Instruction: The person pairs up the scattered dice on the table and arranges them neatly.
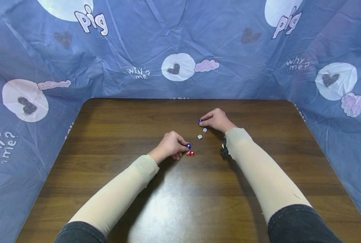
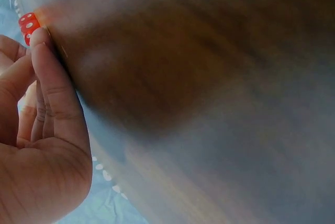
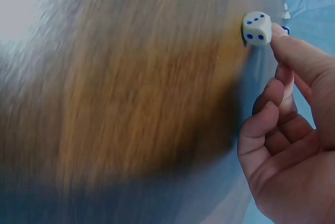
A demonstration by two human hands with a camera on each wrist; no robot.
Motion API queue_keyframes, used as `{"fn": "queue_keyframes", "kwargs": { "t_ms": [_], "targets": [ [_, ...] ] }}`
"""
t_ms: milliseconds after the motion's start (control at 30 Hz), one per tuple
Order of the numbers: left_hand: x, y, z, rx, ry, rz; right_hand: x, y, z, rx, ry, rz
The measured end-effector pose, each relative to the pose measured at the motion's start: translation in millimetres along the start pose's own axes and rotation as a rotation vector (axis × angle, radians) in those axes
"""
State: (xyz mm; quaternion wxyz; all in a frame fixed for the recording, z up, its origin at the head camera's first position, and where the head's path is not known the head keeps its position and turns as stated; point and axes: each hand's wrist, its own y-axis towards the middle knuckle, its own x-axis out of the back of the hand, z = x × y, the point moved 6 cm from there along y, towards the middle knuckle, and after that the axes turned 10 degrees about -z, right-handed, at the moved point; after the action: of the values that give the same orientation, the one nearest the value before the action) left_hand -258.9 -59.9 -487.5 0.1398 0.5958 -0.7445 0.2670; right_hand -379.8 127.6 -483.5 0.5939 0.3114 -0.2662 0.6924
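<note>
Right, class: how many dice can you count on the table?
5: a blue die at the left hand's fingertips, a red die beside it, a blue die at the right hand, two white dice between. Hands may hide others.

Head view looks down over the table; wrist views sit close above it.

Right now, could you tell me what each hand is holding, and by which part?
Left hand pinches a blue die at its sides; right hand pinches another blue die likewise.

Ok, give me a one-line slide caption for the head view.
Left hand and right hand each pinch a blue die beside red and white dice on a wooden table.
</note>
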Motion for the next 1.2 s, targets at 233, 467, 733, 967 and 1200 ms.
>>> {"fn": "queue_keyframes", "kwargs": {
  "t_ms": [233, 467, 733, 967, 1200],
  "targets": [
    [1.2, -1.2, -2.0, -0.005, 0.006, -0.009, 23, -10, 3, 0.011, 0.061, -0.068],
    [0.3, -1.4, -0.1, -0.007, 0.007, -0.011, 43, -33, 9, 0.080, 0.062, -0.163],
    [-0.4, -3.8, 0.7, -0.016, 0.002, -0.023, 44, -67, 20, 0.125, 0.071, -0.161],
    [-2.5, -5.1, 4.6, -0.018, 0.001, -0.030, 22, -93, 31, 0.166, 0.082, -0.105],
    [-5.7, -2.9, 2.0, -0.020, 0.005, -0.032, -1, -104, 24, 0.130, 0.060, -0.049]
  ]
}}
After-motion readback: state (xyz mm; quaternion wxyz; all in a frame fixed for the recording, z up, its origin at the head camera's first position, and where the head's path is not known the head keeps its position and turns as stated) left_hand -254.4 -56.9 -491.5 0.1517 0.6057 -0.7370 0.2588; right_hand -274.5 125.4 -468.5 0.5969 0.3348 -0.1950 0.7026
